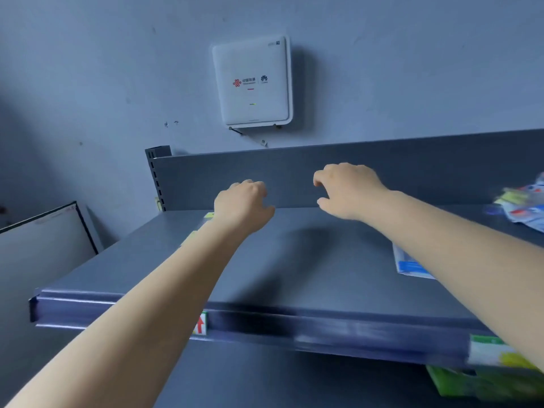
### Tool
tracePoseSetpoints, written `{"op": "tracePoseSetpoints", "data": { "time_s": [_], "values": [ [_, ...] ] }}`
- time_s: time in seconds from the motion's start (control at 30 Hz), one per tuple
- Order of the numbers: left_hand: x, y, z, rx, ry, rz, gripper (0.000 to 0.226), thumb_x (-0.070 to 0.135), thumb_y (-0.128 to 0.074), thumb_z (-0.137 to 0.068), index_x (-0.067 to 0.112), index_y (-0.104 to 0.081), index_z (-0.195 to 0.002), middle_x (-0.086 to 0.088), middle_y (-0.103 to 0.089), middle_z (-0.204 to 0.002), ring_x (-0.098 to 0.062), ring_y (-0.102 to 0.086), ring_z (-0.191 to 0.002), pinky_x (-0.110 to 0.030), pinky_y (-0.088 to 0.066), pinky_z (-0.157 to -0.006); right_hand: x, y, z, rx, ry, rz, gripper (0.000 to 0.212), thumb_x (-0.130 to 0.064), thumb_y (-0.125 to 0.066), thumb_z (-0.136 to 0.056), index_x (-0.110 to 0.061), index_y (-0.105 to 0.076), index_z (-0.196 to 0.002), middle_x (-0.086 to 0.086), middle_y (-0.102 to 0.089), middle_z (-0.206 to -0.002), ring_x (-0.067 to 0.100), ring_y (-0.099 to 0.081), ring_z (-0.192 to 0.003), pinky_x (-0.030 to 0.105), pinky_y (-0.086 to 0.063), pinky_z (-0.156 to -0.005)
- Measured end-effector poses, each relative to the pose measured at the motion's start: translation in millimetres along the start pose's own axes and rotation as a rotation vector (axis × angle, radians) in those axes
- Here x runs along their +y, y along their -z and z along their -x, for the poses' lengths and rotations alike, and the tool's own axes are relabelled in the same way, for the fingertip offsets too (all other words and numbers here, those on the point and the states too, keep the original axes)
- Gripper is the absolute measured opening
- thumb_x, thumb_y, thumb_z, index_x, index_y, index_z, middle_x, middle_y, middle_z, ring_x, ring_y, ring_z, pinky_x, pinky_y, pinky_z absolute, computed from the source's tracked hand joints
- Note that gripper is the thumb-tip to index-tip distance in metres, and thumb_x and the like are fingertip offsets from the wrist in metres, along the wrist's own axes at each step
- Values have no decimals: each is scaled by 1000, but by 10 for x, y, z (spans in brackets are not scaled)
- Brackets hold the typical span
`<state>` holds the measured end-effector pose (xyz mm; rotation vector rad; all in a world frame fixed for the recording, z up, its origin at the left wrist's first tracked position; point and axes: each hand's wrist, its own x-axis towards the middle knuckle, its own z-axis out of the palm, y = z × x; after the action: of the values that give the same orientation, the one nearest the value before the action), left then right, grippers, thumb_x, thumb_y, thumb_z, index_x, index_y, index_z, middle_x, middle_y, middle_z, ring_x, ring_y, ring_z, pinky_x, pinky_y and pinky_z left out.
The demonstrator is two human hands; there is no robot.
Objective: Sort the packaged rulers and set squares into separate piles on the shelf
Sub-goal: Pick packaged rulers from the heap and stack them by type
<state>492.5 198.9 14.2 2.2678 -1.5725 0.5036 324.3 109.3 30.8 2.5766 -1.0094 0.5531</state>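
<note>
I see both arms stretched out over the dark grey shelf, and neither holds a package. The left hand hangs above the shelf's back left part with its fingers curled loosely downward, its grip narrow and holding nothing; something yellowish peeks out just beside the wrist, perhaps a package edge, but I cannot tell. The right hand is near the back panel, fingers bent and spread a little, grip half wide and also holding nothing. The packaged goods lie well off to the right: a blurred heap of colourful packets at the shelf's far end, and a flat blue-and-white packet partly hidden under the right forearm. I judge the middle is kept bare as room for the separate piles, and the hands sit between picks. A white wall-mounted router box hangs above.
</note>
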Motion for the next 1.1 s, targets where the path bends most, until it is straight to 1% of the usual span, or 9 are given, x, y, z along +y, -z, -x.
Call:
{"op": "tracePoseSetpoints", "data": {
  "time_s": [0.13,0.33,0.43,0.53,0.67,0.8,0.93,1.03,1.1],
  "values": [
    [859,-113,-85,10,-150,-5,35,38,-49,-90,16,-54,-118,-1,-55,-120,-23,-50,-112,-29,-34,-78,668,77,448,-32,-33,169,31,-26,-45,-91,-16,-50,-119,2,-53,-116,25,-50,-106,34,-35,-77],
    [2191,-242,-72,-8,-323,86,31,38,-49,-91,16,-54,-112,-1,-57,-113,-23,-52,-107,-28,-33,-75,1694,227,1218,-91,-198,222,33,-31,-45,-91,-18,-49,-120,2,-51,-119,24,-47,-111,36,-36,-85],
    [2779,-279,-2,-33,-378,137,35,37,-49,-91,17,-53,-119,-1,-56,-116,-23,-50,-109,-28,-33,-78,2118,290,1583,-84,-258,219,29,-31,-47,-90,-17,-52,-116,2,-53,-116,25,-48,-110,35,-36,-84],
    [3313,-306,81,-60,-423,169,36,41,-47,-92,19,-52,-120,1,-55,-120,-22,-50,-112,-29,-36,-83,2526,384,1939,-90,-308,213,31,-29,-48,-90,-17,-51,-119,2,-53,-118,25,-48,-114,32,-34,-79],
    [3922,-315,198,-113,-445,222,34,41,-48,-91,21,-53,-119,1,-56,-121,-22,-52,-110,-29,-38,-81,3041,514,2376,-50,-402,158,31,-32,-49,-89,-18,-53,-117,2,-55,-121,25,-49,-114,34,-41,-85],
    [4409,-304,280,-153,-458,261,36,43,-48,-92,25,-53,-122,2,-56,-122,-22,-53,-110,-30,-42,-80,3523,585,2733,-26,-535,-15,26,-26,-49,-91,-18,-55,-115,1,-54,-122,23,-52,-109,34,-42,-87],
    [4805,-364,284,-211,-431,333,41,50,-46,-91,17,-54,-114,0,-58,-119,-22,-54,-106,-30,-43,-79,3936,555,2998,-36,-622,-159,23,-23,-51,-92,-15,-58,-113,5,-55,-119,23,-52,-108,35,-44,-92],
    [5004,-418,259,-246,-381,367,50,57,-46,-89,16,-54,-115,-2,-58,-119,-23,-54,-107,-34,-47,-85,4126,514,3099,-27,-684,-242,22,-17,-53,-91,-15,-62,-111,7,-59,-115,23,-54,-104,31,-42,-89],
    [5126,-437,247,-278,-330,364,61,65,-47,-84,14,-54,-115,-3,-58,-118,-24,-54,-109,-35,-47,-85,4215,492,3149,-25,-721,-304,21,-17,-53,-91,-19,-67,-107,6,-62,-115,22,-56,-104,30,-43,-89]
  ]
}}
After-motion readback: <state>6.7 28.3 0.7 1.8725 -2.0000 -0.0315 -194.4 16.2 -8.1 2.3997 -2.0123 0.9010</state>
